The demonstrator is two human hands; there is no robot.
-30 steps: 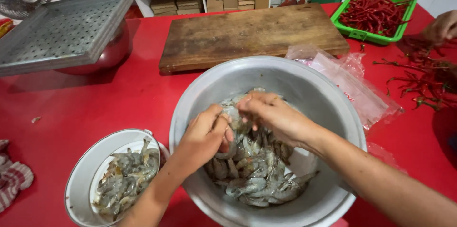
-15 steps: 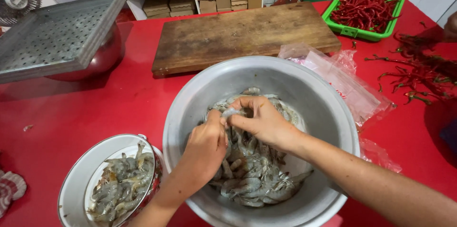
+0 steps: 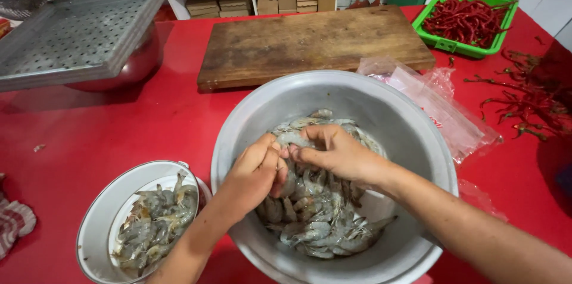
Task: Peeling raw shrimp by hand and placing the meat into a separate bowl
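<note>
While left hand (image 3: 253, 171) has closed in since a second ago, both hands' fingers now pinch one shrimp (image 3: 293, 139) over bowl (image 3: 417, 135); right hand (image 3: 333, 153) steadies; peeling under way.

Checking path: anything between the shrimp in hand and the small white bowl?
Nothing visible. Both hands hold a shrimp over the big bowl; only its rim and bare red table lie before the white bowl.
</note>
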